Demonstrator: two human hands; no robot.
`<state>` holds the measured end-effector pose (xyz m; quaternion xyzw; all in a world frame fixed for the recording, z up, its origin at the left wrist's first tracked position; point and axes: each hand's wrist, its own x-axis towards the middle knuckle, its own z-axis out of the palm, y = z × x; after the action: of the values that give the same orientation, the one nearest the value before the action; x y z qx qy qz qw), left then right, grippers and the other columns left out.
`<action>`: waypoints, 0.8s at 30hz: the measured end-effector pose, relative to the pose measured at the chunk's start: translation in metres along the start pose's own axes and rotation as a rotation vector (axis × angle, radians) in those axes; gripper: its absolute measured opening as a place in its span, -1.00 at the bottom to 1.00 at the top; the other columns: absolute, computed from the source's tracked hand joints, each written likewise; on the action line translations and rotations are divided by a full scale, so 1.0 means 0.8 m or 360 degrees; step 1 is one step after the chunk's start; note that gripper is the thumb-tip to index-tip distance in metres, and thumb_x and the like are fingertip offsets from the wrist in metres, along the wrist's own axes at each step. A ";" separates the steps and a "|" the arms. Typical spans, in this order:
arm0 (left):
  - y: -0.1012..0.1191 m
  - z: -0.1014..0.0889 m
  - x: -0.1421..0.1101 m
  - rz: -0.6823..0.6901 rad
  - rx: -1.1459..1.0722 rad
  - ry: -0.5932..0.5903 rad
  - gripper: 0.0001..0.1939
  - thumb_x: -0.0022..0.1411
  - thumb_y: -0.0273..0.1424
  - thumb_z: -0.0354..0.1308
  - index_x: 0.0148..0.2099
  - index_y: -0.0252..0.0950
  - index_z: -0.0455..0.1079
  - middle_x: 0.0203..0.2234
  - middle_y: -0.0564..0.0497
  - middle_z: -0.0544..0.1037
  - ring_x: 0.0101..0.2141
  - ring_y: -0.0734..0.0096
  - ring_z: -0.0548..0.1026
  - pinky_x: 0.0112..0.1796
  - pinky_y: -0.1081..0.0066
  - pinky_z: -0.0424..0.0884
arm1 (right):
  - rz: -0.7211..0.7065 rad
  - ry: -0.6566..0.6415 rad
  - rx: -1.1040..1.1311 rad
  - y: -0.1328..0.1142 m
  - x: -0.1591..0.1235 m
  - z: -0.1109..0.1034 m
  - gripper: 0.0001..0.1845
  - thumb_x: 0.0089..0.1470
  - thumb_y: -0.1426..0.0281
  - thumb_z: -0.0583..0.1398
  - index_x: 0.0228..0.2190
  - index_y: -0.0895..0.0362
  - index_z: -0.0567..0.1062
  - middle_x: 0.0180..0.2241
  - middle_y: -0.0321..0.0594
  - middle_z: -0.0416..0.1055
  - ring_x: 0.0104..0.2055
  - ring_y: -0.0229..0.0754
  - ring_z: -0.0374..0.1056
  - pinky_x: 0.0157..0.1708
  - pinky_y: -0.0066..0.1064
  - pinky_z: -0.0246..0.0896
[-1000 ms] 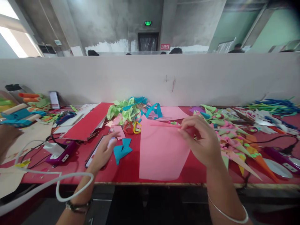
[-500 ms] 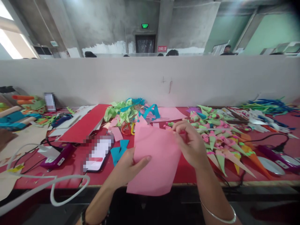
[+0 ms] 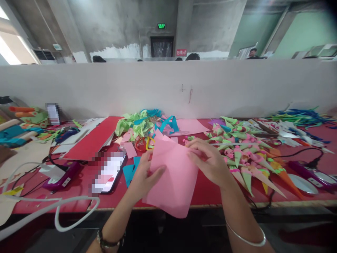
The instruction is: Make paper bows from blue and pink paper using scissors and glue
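Observation:
A sheet of pink paper (image 3: 172, 179) is held up between my hands over the table's front edge. My left hand (image 3: 146, 175) grips its left side, thumb on the face and fingers behind. At the upper right corner, my right hand (image 3: 206, 160) pinches the sheet between thumb and fingers. The paper's right edge curves and its lower right corner bends. Beyond it lie scissors with red and yellow handles (image 3: 141, 144), partly hidden. Blue paper pieces (image 3: 129, 172) lie left of my left hand. Small green and pink paper cones (image 3: 246, 154) are heaped right of my right hand.
A phone (image 3: 109, 174) lies at the left, near a purple power strip (image 3: 61, 177) and a looping white cable (image 3: 76, 202). Behind stand green paper scraps (image 3: 134, 124) and a red folder (image 3: 91, 142). A white partition (image 3: 118, 88) closes the far side. Another power strip (image 3: 313, 174) sits right.
My right hand has moved slightly left and down with the paper's corner, and its right edge now curls inward. My left hand has shifted a little left and up, still gripping the sheet.

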<state>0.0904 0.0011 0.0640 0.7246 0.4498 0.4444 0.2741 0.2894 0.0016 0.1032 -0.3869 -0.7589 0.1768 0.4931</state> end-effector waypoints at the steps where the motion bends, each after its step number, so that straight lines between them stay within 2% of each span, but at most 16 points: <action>1: -0.005 0.000 0.002 0.0068 0.0011 0.0037 -0.79 0.07 -0.29 0.06 -0.28 -0.30 0.40 -0.05 -0.13 0.30 0.00 0.17 0.22 -0.06 0.26 0.21 | 0.0001 -0.0008 0.0010 0.000 0.000 -0.001 -0.91 0.03 0.41 0.08 -0.49 0.11 0.33 -0.36 -0.23 0.32 -0.26 -0.20 0.25 -0.26 -0.37 0.13; 3: -0.010 0.000 0.005 0.0109 -0.0035 0.0045 -0.77 0.07 -0.30 0.08 -0.24 -0.28 0.40 0.02 -0.12 0.22 0.07 0.16 0.12 -0.01 0.25 0.14 | -0.0002 -0.0004 0.0035 0.000 0.001 -0.002 -0.91 0.04 0.41 0.07 -0.48 0.11 0.33 -0.36 -0.24 0.32 -0.25 -0.21 0.25 -0.26 -0.38 0.13; 4: -0.010 -0.001 0.006 0.0079 -0.0086 0.0024 -0.74 0.06 -0.30 0.08 -0.19 -0.27 0.38 0.01 -0.12 0.24 0.05 0.17 0.15 -0.02 0.26 0.17 | -0.0005 0.0004 0.0044 0.000 0.001 -0.002 -0.92 0.04 0.41 0.07 -0.47 0.11 0.33 -0.37 -0.24 0.32 -0.25 -0.21 0.25 -0.26 -0.39 0.13; 6: -0.006 -0.001 0.006 -0.0032 -0.0204 -0.0084 -0.70 0.07 -0.29 0.07 -0.13 -0.27 0.34 -0.10 -0.10 0.35 -0.07 0.22 0.29 -0.11 0.29 0.25 | -0.0010 0.0017 0.0051 0.002 0.002 -0.004 -0.92 0.03 0.42 0.07 -0.48 0.11 0.32 -0.38 -0.25 0.32 -0.27 -0.22 0.25 -0.26 -0.39 0.13; 8: 0.001 0.000 0.005 -0.0127 -0.0246 -0.0175 -0.76 0.10 -0.29 0.04 -0.21 -0.30 0.35 -0.29 -0.05 0.43 -0.23 0.30 0.38 -0.23 0.35 0.31 | -0.0011 0.0031 0.0023 0.005 0.002 -0.004 -0.93 0.02 0.43 0.08 -0.49 0.12 0.32 -0.39 -0.25 0.31 -0.29 -0.22 0.26 -0.26 -0.39 0.13; 10: 0.007 0.001 0.005 -0.0123 -0.0135 -0.0101 -0.81 0.10 -0.29 0.02 -0.40 -0.32 0.31 -0.46 0.01 0.40 -0.37 0.38 0.37 -0.33 0.41 0.30 | -0.0017 0.0042 -0.0033 0.007 0.003 -0.005 -0.93 0.01 0.45 0.09 -0.50 0.12 0.32 -0.41 -0.25 0.31 -0.31 -0.22 0.26 -0.27 -0.38 0.13; 12: 0.012 0.002 0.006 -0.0061 0.0062 0.0090 -0.76 0.08 -0.29 0.02 -0.55 -0.30 0.19 -0.58 0.08 0.28 -0.47 0.46 0.29 -0.40 0.46 0.25 | -0.0029 0.0045 -0.0094 0.008 0.004 -0.004 -0.93 0.00 0.46 0.08 -0.50 0.12 0.32 -0.43 -0.25 0.30 -0.33 -0.22 0.25 -0.29 -0.38 0.14; 15: 0.018 0.002 0.007 0.0002 0.0260 0.0247 -0.69 0.09 -0.28 0.00 -0.60 -0.27 0.03 -0.65 0.15 0.11 -0.55 0.53 0.17 -0.49 0.50 0.17 | -0.0060 0.0072 -0.0175 0.008 0.004 -0.003 -0.92 -0.01 0.47 0.08 -0.51 0.12 0.31 -0.44 -0.26 0.29 -0.35 -0.23 0.24 -0.31 -0.38 0.13; 17: 0.023 0.001 0.006 -0.0015 0.0293 0.0248 -0.73 0.10 -0.30 -0.02 -0.56 -0.27 0.03 -0.65 0.16 0.10 -0.57 0.54 0.15 -0.53 0.52 0.13 | -0.0083 0.0088 -0.0230 0.006 0.005 -0.002 -0.93 -0.01 0.46 0.09 -0.51 0.12 0.31 -0.44 -0.25 0.29 -0.35 -0.22 0.23 -0.32 -0.38 0.12; 20: 0.029 0.002 0.004 -0.0080 0.0235 0.0191 -0.87 0.12 -0.33 -0.05 -0.40 -0.28 0.13 -0.61 0.15 0.21 -0.58 0.54 0.22 -0.54 0.53 0.15 | -0.0095 0.0071 -0.0330 -0.001 0.005 -0.002 -0.89 0.01 0.43 0.07 -0.53 0.12 0.31 -0.46 -0.24 0.29 -0.37 -0.22 0.22 -0.35 -0.37 0.11; 24: 0.031 0.007 0.001 -0.0098 0.0176 0.0205 -0.89 0.12 -0.38 -0.06 -0.28 -0.28 0.13 -0.55 0.12 0.27 -0.54 0.53 0.27 -0.49 0.51 0.21 | -0.0043 0.0096 -0.0505 -0.007 0.007 0.000 -0.78 0.04 0.39 0.05 -0.61 0.12 0.26 -0.55 -0.27 0.24 -0.45 -0.24 0.17 -0.40 -0.38 0.06</action>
<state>0.1057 -0.0091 0.0818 0.6945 0.5124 0.4558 0.2177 0.2857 0.0021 0.1100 -0.4549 -0.7672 0.0364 0.4508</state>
